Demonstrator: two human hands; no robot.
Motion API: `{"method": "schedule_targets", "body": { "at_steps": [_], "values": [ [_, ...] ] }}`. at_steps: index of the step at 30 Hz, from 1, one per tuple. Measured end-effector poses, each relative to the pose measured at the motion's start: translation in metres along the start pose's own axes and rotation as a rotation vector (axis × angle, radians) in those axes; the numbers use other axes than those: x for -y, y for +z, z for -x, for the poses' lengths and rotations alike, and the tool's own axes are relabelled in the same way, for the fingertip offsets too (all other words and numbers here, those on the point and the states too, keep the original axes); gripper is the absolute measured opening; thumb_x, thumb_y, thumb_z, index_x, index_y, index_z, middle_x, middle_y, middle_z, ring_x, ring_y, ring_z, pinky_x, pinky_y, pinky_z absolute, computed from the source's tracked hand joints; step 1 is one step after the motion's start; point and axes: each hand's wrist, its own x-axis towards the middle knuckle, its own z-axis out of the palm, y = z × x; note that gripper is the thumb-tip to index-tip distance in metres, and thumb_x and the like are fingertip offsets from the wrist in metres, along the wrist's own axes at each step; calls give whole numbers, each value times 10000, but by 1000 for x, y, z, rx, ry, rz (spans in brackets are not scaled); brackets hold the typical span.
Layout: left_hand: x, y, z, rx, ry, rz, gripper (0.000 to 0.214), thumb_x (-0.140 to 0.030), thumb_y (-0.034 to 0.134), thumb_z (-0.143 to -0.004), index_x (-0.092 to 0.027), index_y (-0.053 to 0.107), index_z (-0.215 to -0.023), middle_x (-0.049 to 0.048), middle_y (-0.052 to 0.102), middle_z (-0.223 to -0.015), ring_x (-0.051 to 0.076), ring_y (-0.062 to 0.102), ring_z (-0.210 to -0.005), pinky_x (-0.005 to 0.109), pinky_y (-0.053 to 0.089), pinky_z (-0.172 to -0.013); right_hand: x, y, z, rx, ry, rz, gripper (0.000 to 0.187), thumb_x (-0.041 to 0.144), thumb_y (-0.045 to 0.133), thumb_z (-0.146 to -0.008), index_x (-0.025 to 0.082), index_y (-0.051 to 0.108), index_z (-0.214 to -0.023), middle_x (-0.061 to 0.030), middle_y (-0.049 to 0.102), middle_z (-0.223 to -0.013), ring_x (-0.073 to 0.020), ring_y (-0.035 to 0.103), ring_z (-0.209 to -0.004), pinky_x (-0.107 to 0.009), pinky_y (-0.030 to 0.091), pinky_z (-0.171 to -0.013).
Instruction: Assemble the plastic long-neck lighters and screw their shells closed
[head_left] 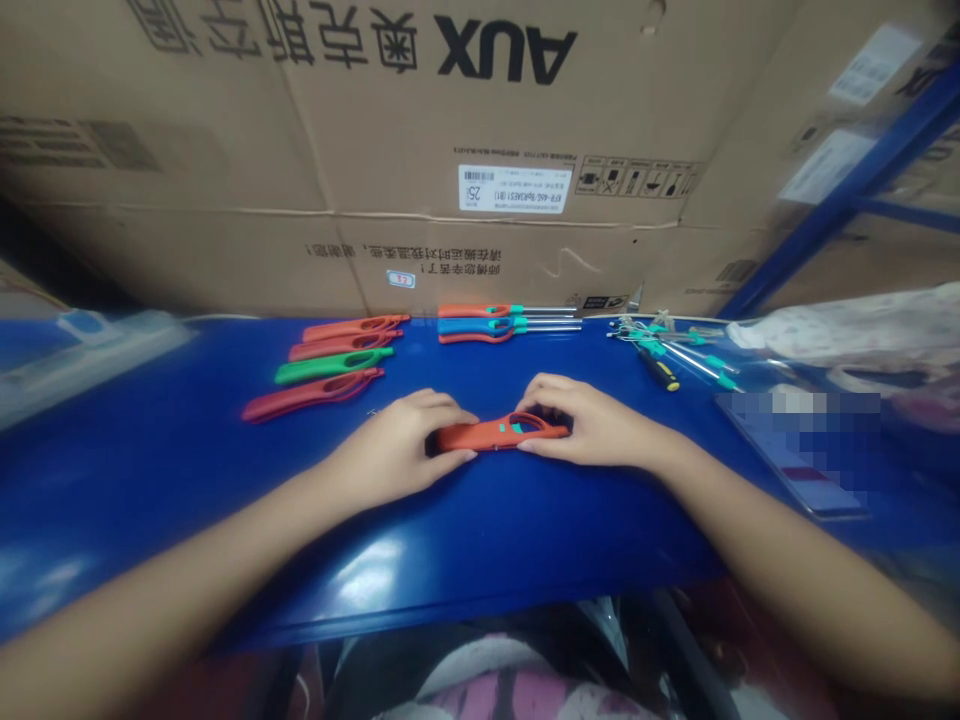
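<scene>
Orange lighter shell [495, 436] rests on blue table [187, 470], left hand [397, 450] and right hand [592, 425] clasping its ends.

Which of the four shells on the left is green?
The green shell, third from the back of the row; the other three are orange or red.

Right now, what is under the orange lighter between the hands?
Only the blue table shows under the orange lighter. The left hand covers its left end, the right hand grips its right; beneath them is hidden.
</scene>
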Motion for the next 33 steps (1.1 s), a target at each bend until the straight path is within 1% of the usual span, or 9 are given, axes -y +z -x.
{"method": "schedule_targets", "body": {
  "at_steps": [5, 10, 14, 18, 24, 28, 30, 33],
  "values": [
    [4, 6, 0, -7, 26, -61, 283, -296, 678, -910, -208, 696, -1178, 78, 678, -1105, 243, 615, -1017, 383, 524, -882, 0, 0, 1, 22, 17, 44, 266, 387, 697, -879, 199, 658, -1063, -62, 629, -1070, -197, 606, -957, -335, 488, -841],
    [6, 12, 0, -48, 65, -86, 293, -286, 649, -936, -200, 679, -1215, 83, 666, -1123, 236, 608, -1031, 387, 523, -904, 2, -3, 1, 49, 55, 92, 255, 385, 699, -876, 199, 652, -1043, -57, 623, -1059, -197, 597, -948, -330, 481, -824],
    [7, 16, 1, -22, 51, -87, 310, -304, 616, -957, -203, 670, -1245, 86, 664, -1131, 236, 610, -1040, 389, 522, -914, 4, -4, 1, 76, 66, 138, 255, 398, 681, -887, 200, 657, -1046, -58, 622, -1063, -196, 593, -929, -319, 472, -789],
    [7, 17, 2, -20, 42, -77, 313, -311, 576, -976, -194, 670, -1252, 94, 666, -1135, 237, 617, -1039, 391, 525, -917, 4, -4, 1, 75, 63, 153, 272, 419, 678, -889, 199, 658, -1047, -61, 623, -1070, -196, 596, -919, -313, 470, -777],
    [5, 15, 1, -29, 55, -84, 305, -293, 574, -976, -193, 676, -1246, 95, 673, -1118, 238, 620, -1030, 392, 527, -915, 3, -3, 1, 58, 42, 159, 285, 431, 677, -891, 204, 664, -1063, -66, 629, -1065, -206, 604, -943, -319, 476, -798],
    [5, 15, 0, -29, 66, -90, 298, -295, 575, -978, -198, 678, -1240, 92, 675, -1108, 236, 622, -1020, 388, 532, -900, 3, -3, 1, 69, 41, 184, 295, 437, 680, -888, 205, 666, -1069, -70, 635, -1068, -217, 608, -951, -331, 486, -798],
    [5, 16, 0, -36, 73, -87, 294, -291, 582, -975, -200, 679, -1236, 92, 677, -1105, 234, 623, -1016, 387, 534, -896, 3, -3, 1, 70, 34, 188, 316, 428, 685, -885, 206, 663, -1109, -75, 640, -1089, -225, 614, -978, -343, 495, -814],
    [6, 17, 0, -45, 75, -90, 292, -290, 587, -971, -198, 685, -1230, 94, 681, -1096, 236, 628, -1006, 394, 537, -893, 1, -2, 2, 60, -4, 168, 407, 423, 679, -892, 219, 631, -1240, -91, 637, -1169, -240, 617, -1044, -371, 505, -877]
  ]
}}
